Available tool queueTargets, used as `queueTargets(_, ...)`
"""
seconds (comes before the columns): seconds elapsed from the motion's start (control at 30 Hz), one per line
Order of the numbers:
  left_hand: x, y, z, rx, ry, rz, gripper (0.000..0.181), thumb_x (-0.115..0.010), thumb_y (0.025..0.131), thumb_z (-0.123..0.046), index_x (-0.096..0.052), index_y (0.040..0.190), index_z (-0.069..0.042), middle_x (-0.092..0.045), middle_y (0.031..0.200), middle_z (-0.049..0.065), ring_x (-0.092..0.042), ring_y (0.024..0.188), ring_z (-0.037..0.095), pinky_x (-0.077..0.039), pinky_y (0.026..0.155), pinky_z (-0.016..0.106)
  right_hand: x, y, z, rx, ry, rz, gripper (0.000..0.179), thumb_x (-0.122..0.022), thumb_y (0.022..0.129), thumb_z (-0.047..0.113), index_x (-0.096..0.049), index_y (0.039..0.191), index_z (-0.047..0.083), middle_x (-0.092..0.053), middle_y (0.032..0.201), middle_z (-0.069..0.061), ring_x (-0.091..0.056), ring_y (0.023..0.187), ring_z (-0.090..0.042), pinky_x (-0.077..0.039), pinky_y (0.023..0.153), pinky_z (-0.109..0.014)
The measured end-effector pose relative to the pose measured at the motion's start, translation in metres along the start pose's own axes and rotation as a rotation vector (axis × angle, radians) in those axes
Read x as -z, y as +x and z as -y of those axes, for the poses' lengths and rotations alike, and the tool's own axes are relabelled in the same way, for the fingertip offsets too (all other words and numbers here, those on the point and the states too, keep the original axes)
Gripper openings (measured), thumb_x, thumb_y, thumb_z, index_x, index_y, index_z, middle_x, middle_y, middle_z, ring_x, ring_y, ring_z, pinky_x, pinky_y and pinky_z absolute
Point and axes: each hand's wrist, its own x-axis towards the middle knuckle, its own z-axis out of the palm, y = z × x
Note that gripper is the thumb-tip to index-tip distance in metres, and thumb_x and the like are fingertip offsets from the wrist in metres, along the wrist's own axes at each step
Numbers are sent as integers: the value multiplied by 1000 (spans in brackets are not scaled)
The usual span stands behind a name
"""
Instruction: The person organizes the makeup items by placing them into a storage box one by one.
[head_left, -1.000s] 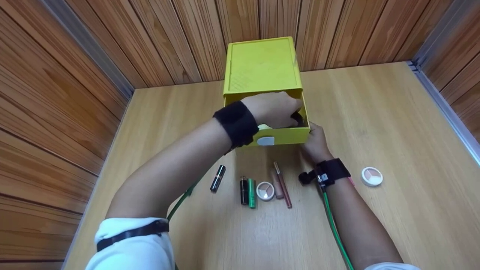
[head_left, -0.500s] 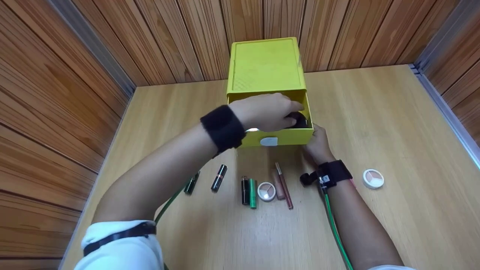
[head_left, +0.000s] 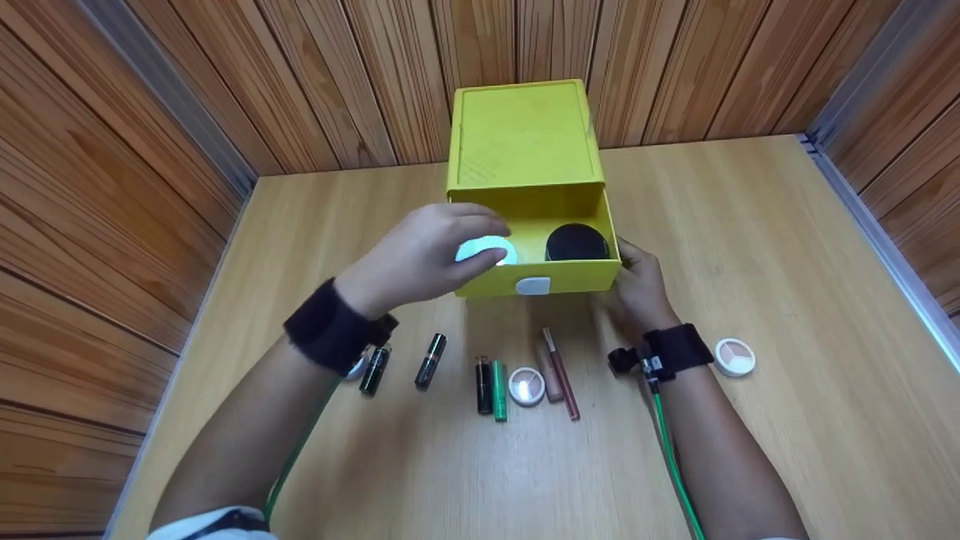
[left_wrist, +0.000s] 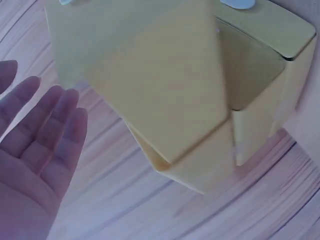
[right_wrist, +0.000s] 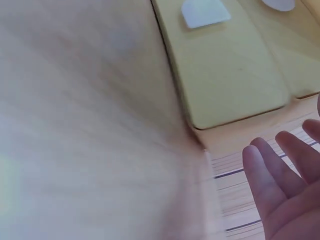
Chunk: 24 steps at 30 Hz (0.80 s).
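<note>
A yellow box (head_left: 525, 135) stands at the back with its drawer (head_left: 487, 283) pulled out. Inside, a black round item (head_left: 577, 243) sits at the front right, and a bright white round item (head_left: 487, 246) lies at the front left. Over the drawer's left side is my left hand (head_left: 427, 255), its thumb and fingers spread about the white item; the left wrist view shows those fingers fairly straight. My right hand (head_left: 643, 289) is at the drawer's right side, its fingertips hidden in the head view. Extended fingers (right_wrist: 260, 170) show beside the yellow side in the right wrist view.
In front of the box lie dark tubes (head_left: 430, 361), a green tube (head_left: 499, 390), a round three-colour palette (head_left: 526, 386) and a slim reddish-brown tube (head_left: 561, 375). Another palette (head_left: 734, 357) is at the right. Wooden panels (head_left: 337, 90) wall the table.
My left hand has left the black round item, which stays in the drawer, and moved left to the white item. The right hand remains at the drawer's right side.
</note>
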Motion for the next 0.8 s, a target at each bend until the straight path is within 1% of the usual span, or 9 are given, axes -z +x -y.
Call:
queueTargets(0.1,-5,-17,4,-19,-39,-128,26,-63,97,-22,-70,112,-2,-69,109,7,-62,105,16,-48,94,28,6,3,-1,46,-49,-3,42,-59,98,11,-52,140,9,-52,140,-9,-46,131,-19,-39,105,-31)
queueTargets(0.2,-12,-30,5,-16,-55,-241,24,-64,96,-20,-71,110,-1,-69,109,8,-63,106,17,-49,94,29,11,2,3,81,-109,-25,44,-57,100,13,-48,143,10,-46,145,-7,-40,135,-18,-34,108,-31)
queueTargets(0.3,-19,-43,4,-7,-58,-368,21,-67,94,-14,-71,108,0,-70,107,9,-64,103,20,-51,91,31,14,-4,13,116,-156,-51,44,-58,100,20,-49,142,12,-49,144,-6,-46,131,-20,-39,104,-28)
queueTargets(0.4,-26,-55,3,13,-70,-497,16,-69,90,-8,-71,104,1,-71,101,9,-66,95,22,-53,85,33,16,-13,23,178,-135,-61,43,-61,98,20,-53,139,10,-55,138,-7,-55,123,-21,-43,100,-27)
queueTargets(0.47,-30,-62,3,39,-66,-553,14,-70,89,-6,-71,101,1,-71,98,8,-66,91,22,-54,81,32,17,-19,30,227,-116,-65,40,-62,97,17,-57,136,8,-59,133,-9,-60,116,-21,-46,97,-27)
queueTargets(0.53,-35,-67,4,80,-60,-578,13,-70,89,-6,-71,100,1,-70,96,8,-65,89,21,-54,79,32,20,-25,37,289,-123,-66,36,-63,96,10,-61,131,5,-63,125,-13,-64,109,-20,-48,94,-26)
queueTargets(0.6,-40,-71,5,128,-46,-570,12,-70,90,-8,-71,99,0,-70,95,9,-65,88,20,-54,78,32,22,-31,43,345,-159,-66,33,-65,93,5,-65,126,2,-67,118,-14,-66,103,-17,-50,90,-24)
queueTargets(0.73,-52,-81,7,222,5,-487,16,-68,92,-14,-70,101,-1,-69,97,8,-64,91,17,-53,80,29,29,-42,48,432,-276,-53,27,-68,89,-2,-70,115,-2,-71,105,-16,-68,92,-16,-52,80,-18)
queueTargets(0.8,-58,-85,7,258,26,-439,18,-67,94,-17,-69,103,-2,-69,99,7,-64,93,16,-53,81,27,31,-49,49,468,-340,-35,25,-70,86,-5,-72,111,-2,-71,102,-14,-68,90,-13,-51,77,-15)
